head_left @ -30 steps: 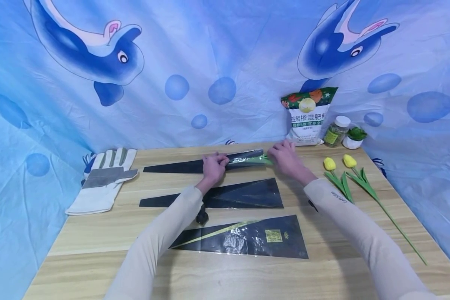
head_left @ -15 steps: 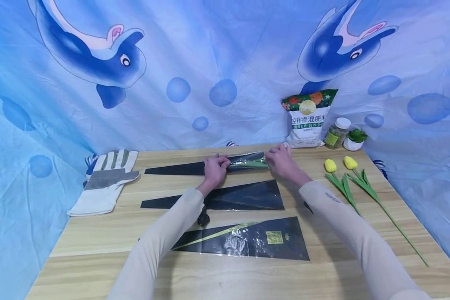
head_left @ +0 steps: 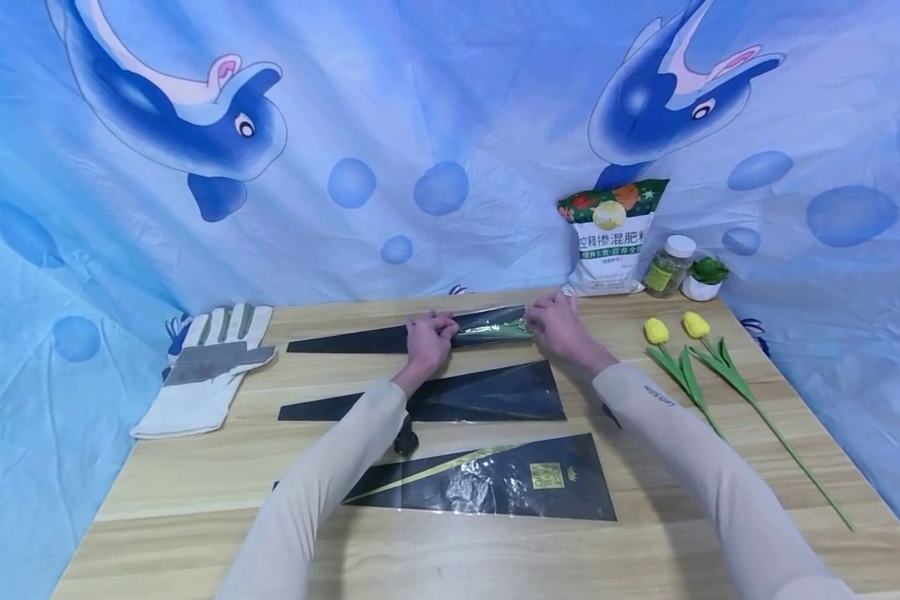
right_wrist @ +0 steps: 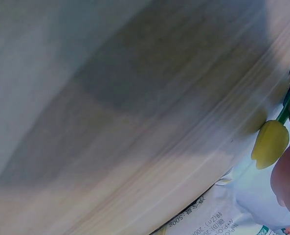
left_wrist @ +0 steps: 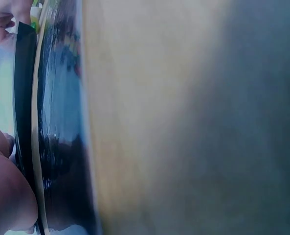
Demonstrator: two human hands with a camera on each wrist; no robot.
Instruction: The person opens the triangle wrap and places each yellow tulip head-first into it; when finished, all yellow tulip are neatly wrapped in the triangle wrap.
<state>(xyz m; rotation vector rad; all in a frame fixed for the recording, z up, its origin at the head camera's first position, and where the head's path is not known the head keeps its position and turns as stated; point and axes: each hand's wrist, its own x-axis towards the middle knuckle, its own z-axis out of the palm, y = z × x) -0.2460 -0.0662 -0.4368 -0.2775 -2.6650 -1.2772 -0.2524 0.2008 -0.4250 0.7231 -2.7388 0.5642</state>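
Observation:
A black tapered flower sleeve point(head_left: 360, 339) with a clear front lies across the back of the table, its wide mouth facing right. My left hand point(head_left: 429, 342) pinches it near the middle; in the left wrist view the fingers point(left_wrist: 8, 181) are at its dark edge. At the mouth, my right hand point(head_left: 558, 329) holds an artificial tulip, whose yellow bloom point(right_wrist: 270, 144) shows beside the fingers in the right wrist view. Green leaves point(head_left: 495, 328) show through the clear film. The hand hides the bloom in the head view.
Two more black sleeves, one plain point(head_left: 495, 392) and one gold-printed point(head_left: 487, 479), lie nearer. Two yellow tulips point(head_left: 696, 325) lie at right. Behind stand a fertiliser bag point(head_left: 611, 242), a lidded jar point(head_left: 669, 267) and a small potted plant point(head_left: 703, 279). Work gloves point(head_left: 202, 371) lie at left.
My right hand has moved slightly left, up to the sleeve's mouth. The green leaves that stuck out of the mouth are now inside. My left hand stays in about the same place.

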